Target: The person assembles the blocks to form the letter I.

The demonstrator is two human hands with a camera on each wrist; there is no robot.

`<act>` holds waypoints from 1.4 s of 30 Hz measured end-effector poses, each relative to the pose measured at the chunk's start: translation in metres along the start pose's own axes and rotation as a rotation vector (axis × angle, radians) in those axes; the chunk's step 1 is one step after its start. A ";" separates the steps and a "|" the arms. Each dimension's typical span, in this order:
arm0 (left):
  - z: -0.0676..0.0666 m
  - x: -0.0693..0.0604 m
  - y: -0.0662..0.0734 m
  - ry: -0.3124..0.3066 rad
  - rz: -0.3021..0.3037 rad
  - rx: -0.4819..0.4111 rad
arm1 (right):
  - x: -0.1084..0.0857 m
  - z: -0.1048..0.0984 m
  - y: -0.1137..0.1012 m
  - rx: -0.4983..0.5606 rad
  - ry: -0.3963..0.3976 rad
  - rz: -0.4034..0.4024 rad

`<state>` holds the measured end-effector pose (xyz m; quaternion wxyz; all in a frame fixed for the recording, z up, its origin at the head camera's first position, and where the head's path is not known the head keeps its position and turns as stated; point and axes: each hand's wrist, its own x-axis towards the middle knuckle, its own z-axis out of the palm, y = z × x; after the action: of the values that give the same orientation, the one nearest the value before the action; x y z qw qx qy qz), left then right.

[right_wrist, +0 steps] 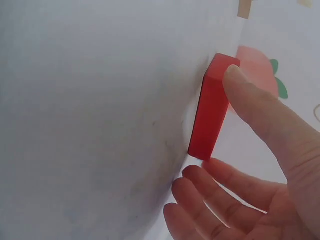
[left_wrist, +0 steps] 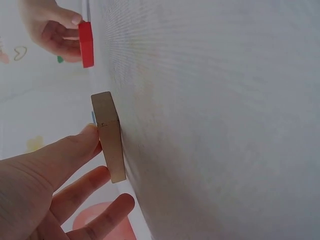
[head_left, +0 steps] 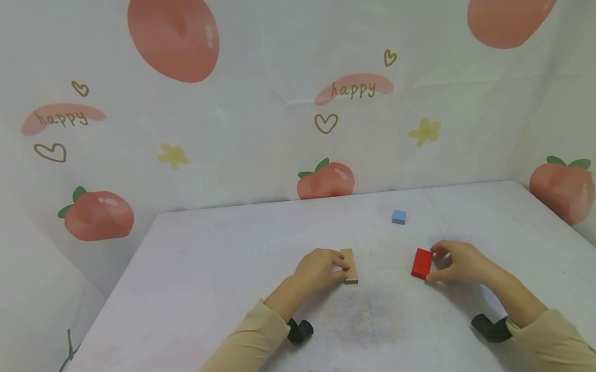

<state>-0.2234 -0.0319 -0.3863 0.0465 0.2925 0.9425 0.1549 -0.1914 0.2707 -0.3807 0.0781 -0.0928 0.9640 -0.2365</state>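
Note:
A narrow pale wooden block [head_left: 350,266] lies flat on the table, its long side beside my left hand [head_left: 320,270]. The left thumb [left_wrist: 82,137] touches its upper edge; another finger is close to its far part, and the index finger is mostly hidden behind the thumb. Farther right, a red rectangular block [head_left: 422,264] rests on the table. My right hand [head_left: 461,263] holds it lengthwise from the right side. The right thumb [right_wrist: 250,97] is at the near end of the red block [right_wrist: 207,117], with the index fingertip at the other end and the remaining fingers loosely bent.
A small blue block [head_left: 399,217] sits farther back, behind the red one. The white table [head_left: 217,249] meets a patterned cloth backdrop [head_left: 265,80] at its rear edge. Black wrist mounts [head_left: 299,332] stick out below both forearms.

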 end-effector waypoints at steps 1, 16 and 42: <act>0.000 0.000 0.000 -0.002 -0.003 -0.007 | 0.000 0.000 -0.001 0.002 -0.001 -0.003; -0.001 0.000 0.002 -0.008 -0.009 0.009 | 0.005 0.001 -0.001 -0.003 0.007 0.001; -0.002 -0.001 0.004 -0.023 -0.039 0.000 | 0.005 0.004 -0.013 0.042 0.014 -0.075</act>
<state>-0.2211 -0.0301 -0.3831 0.0601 0.2759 0.9474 0.1504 -0.1941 0.2566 -0.3784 0.0642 -0.1256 0.9552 -0.2601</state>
